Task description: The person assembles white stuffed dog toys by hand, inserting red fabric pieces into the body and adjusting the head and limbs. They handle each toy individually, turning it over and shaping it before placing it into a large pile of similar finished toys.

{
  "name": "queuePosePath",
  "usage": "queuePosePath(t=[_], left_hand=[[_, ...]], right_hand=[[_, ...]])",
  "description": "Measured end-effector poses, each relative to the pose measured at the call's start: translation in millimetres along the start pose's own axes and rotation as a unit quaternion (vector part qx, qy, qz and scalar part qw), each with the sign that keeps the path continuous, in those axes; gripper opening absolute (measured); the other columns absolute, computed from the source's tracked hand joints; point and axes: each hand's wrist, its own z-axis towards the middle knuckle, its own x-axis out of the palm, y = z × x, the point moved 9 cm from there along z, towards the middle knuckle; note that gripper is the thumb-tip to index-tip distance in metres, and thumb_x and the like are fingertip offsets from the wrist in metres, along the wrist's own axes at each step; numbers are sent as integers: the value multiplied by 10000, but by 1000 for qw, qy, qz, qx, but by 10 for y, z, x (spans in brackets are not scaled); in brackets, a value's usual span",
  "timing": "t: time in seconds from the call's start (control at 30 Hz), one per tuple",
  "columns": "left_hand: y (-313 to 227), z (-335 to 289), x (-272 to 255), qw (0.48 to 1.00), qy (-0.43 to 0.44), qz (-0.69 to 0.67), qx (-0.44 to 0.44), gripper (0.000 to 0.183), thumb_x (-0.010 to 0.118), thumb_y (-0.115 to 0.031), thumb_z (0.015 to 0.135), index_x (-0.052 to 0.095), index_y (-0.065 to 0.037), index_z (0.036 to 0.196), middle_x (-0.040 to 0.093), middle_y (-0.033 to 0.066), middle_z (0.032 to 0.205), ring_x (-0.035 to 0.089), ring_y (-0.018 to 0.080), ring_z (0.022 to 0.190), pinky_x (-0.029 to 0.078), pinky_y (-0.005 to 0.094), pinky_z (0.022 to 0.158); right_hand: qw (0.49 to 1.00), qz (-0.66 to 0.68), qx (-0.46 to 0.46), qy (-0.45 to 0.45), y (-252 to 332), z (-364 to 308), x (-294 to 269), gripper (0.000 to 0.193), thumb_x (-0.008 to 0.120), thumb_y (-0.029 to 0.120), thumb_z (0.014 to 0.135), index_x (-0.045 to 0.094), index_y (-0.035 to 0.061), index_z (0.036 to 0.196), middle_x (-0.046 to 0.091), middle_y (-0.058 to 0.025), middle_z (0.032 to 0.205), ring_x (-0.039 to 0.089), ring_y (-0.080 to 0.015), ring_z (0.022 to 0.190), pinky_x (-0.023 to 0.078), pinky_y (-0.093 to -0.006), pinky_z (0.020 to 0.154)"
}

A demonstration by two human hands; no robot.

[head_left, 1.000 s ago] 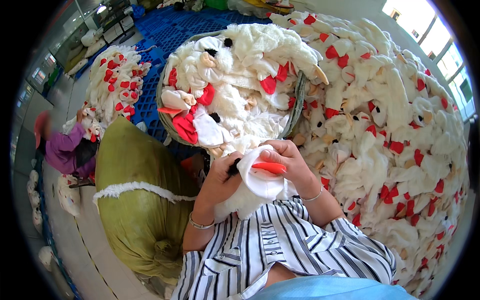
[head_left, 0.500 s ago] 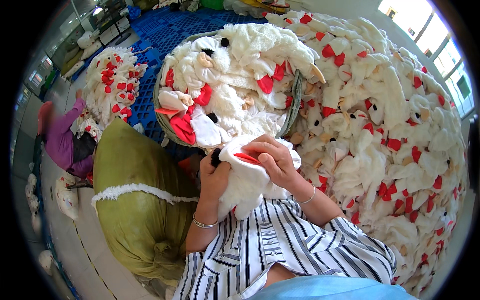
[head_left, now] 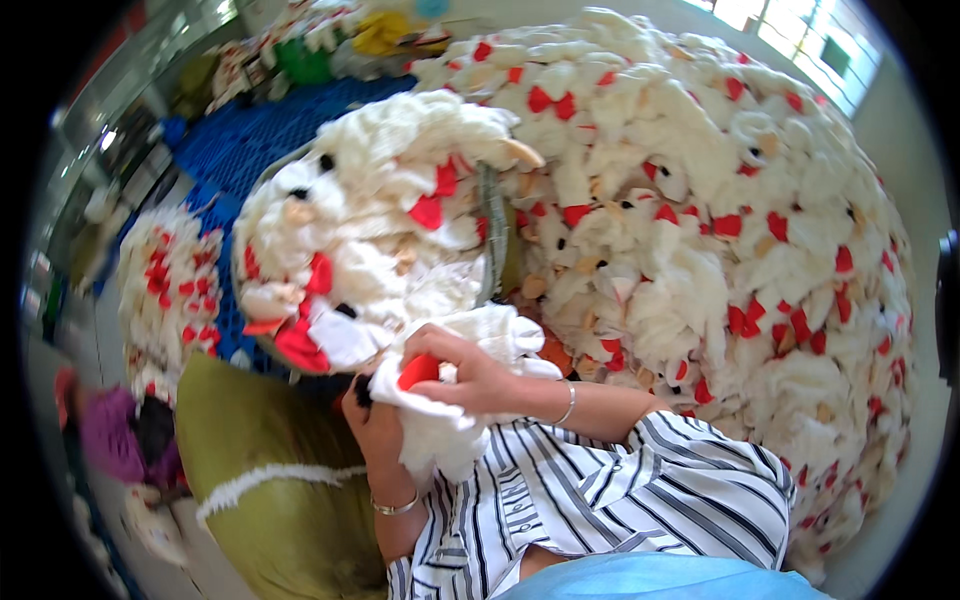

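Observation:
A white plush toy skin (head_left: pixel 440 445), unstuffed and limp, hangs between my two hands in front of my chest. My left hand (head_left: pixel 375 420) is closed on its near-left edge, next to a black fuzzy patch (head_left: pixel 362 389). The fingers and thumb of my right hand (head_left: pixel 465 375) curl round a red fabric part (head_left: pixel 419 371) at the skin's opening. Behind my hands, a round basket (head_left: pixel 491 235) is heaped with similar white skins with red, peach and black parts.
A large pile of white plush skins (head_left: pixel 660 260) fills the right side. On the left stands a stuffed olive-green sack (head_left: pixel 270 430) with a white fuzzy band. Blue plastic pallets (head_left: pixel 250 130) lie beyond. A person in purple (head_left: pixel 115 435) bends near another plush heap (head_left: pixel 165 290).
My view has swung to the right, so the scene sits further left. My right hand has closed round the red part, which now stands out more from the plush skin.

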Motion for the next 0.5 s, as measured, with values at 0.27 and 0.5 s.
queuePosePath(t=[0.27,0.5], left_hand=[[395,74,57,985,-58,-155,-49,118,556,-114,903,585,-8,944,618,44,902,559,111,822,474,270,753],[191,92,144,998,-48,2,32,145,523,-145,908,556,-4,908,575,47,863,529,128,789,462,283,751]], right_hand=[[993,22,-91,-74,254,-116,3,295,681,33,842,609,33,1128,607,-112,1155,569,-202,1061,457,-331,917],[989,99,-40,-99,33,-139,-133,249,709,68,841,616,13,1066,585,-117,1243,541,-177,1161,424,-308,979]])
